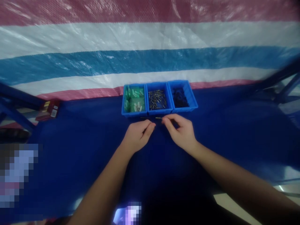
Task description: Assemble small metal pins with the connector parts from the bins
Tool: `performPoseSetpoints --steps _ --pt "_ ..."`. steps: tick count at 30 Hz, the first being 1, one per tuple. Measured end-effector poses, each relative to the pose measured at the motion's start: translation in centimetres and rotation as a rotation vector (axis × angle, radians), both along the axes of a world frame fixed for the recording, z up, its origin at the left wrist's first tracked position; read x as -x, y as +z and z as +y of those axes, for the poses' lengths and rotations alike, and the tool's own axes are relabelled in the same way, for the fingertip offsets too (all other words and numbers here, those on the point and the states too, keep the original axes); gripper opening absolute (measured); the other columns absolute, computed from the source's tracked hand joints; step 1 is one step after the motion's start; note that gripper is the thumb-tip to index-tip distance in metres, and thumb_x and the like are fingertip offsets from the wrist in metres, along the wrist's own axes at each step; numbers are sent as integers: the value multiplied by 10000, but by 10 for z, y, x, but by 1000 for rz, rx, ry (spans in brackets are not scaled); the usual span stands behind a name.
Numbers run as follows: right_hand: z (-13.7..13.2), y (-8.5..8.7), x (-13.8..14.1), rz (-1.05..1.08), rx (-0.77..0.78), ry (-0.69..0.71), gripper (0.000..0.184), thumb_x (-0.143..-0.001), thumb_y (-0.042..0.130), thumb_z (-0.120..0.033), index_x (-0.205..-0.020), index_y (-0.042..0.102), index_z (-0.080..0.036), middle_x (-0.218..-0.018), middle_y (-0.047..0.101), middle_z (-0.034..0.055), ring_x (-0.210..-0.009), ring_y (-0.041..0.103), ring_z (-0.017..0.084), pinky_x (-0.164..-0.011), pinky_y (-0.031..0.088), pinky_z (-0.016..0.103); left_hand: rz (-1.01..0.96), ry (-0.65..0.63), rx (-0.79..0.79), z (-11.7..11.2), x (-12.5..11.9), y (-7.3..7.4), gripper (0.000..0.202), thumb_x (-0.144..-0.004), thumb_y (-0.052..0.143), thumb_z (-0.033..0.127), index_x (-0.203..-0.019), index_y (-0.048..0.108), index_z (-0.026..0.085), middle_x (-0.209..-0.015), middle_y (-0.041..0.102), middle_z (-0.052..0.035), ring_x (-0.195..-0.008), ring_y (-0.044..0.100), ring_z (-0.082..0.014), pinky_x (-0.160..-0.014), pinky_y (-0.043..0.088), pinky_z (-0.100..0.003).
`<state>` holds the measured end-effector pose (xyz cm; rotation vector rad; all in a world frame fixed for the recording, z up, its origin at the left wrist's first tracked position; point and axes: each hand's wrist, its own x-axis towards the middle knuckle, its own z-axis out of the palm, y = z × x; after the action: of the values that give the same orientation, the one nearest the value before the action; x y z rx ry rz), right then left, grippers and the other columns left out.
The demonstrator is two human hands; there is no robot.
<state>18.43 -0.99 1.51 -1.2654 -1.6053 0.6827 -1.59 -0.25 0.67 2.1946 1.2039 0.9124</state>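
Observation:
Both hands rest on a dark blue cloth just in front of three small blue bins. My left hand (138, 135) is curled with the fingers pressed together, its tips near a thin dark pin (158, 118) lying on the cloth. My right hand (179, 129) is pinched shut beside the same pin; I cannot make out what its fingers hold. The left bin (134, 99) holds pale green pieces, the middle bin (158, 98) holds several thin metal pins, and the right bin (182, 97) holds small dark parts.
A striped red, white and blue tarp (150, 56) hangs behind the bins. A small red box (48, 110) lies at the far left of the cloth. Blue metal frame bars (284, 82) stand at the right and left edges.

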Motion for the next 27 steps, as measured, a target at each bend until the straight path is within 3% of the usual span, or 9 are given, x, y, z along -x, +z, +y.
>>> performPoseSetpoints --steps 4,10,21,27 --pt "6 0 -4 -70 -198 -188 141 -933 658 -262 -1019 765 -233 -967 786 39 -822 723 184 -793 585 352 13 21 -7 0 0 0 329 -1022 460 320 -800 654 175 -643 619 19 -588 583 -103 -598 405 -241" --pt "13 -4 -9 -258 -344 -244 152 -938 645 -223 -1007 778 -253 -973 795 36 -922 706 229 -890 544 446 48 28 -20 1 -1 -3 338 -1022 465 334 -801 668 177 -722 688 -9 -631 625 -117 -615 424 -255" --pt "18 -14 -16 -541 -361 -284 221 -948 623 -211 -1094 772 -283 -1123 736 56 -1105 540 294 -908 437 469 77 44 -39 1 -2 -2 340 -1019 470 346 -799 671 182 -710 691 -6 -625 634 -120 -616 445 -257" --pt "17 -13 -14 -649 -294 -273 248 -967 604 -258 -1162 738 -332 -1215 653 70 -1179 455 321 -896 395 472 83 48 -33 1 -3 -3 334 -1018 471 352 -812 675 187 -721 699 -7 -643 641 -124 -627 453 -257"
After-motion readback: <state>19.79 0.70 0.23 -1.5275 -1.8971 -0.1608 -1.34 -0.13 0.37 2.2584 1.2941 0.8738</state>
